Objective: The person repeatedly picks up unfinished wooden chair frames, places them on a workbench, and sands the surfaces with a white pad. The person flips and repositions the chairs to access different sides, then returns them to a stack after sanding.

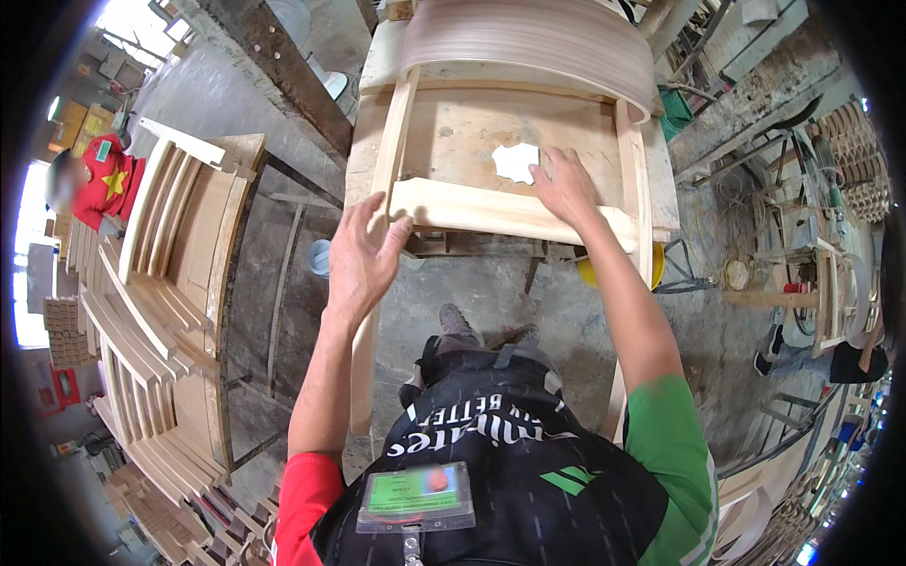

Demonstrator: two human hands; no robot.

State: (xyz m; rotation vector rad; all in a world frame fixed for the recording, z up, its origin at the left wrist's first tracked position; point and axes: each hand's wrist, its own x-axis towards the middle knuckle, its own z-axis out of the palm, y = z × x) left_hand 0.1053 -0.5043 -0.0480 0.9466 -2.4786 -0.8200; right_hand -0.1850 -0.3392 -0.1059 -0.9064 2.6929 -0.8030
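A pale wooden chair frame [500,209] lies on a workbench, its curved brown back panel [528,42] at the far end. My left hand [363,253] grips the frame where the left leg meets the cross rail, with the fingers along the leg and the thumb by the rail. Above the rail, my right hand [568,186] pinches the right edge of a ragged-edged white piece [514,163]. Whether that piece is paper or cloth, I cannot tell. The frame's two legs reach past the bench edge toward me, on either side of my body.
The plywood bench top [472,118] shows inside the frame. On the left, a table [203,274] bears stacked curved wooden parts, and a person in a red shirt [109,184] is beyond it. Rough posts [274,71] flank the bench. A yellow round object [590,272] sits beneath it.
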